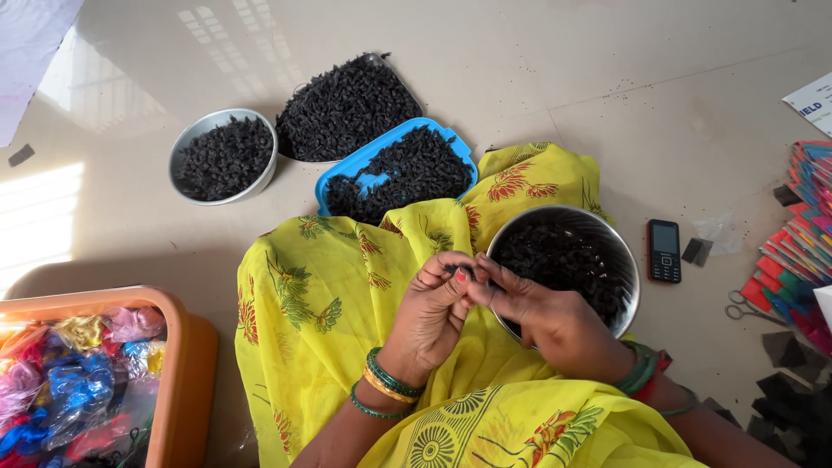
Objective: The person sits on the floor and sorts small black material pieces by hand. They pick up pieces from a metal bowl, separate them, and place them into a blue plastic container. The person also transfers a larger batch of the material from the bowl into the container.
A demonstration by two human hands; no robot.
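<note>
Left hand (431,314) and right hand (529,305) pinch one small black piece (454,270) between closed fingertips; steel bowl (630,276) just beside.

Home floor workspace, polished floor tiles (537,61), bowls (224,156) of black pieces

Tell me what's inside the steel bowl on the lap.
The steel bowl holds small black pieces. The right hand covers its near part, so the contents there and the bottom are hidden.

Bright, even daylight from upper left; window glare patches across the glossy floor (607,78). Soft shadow beside the orange tub (186,373). Sharp at centre, slight wide-angle stretch at edges.
</note>
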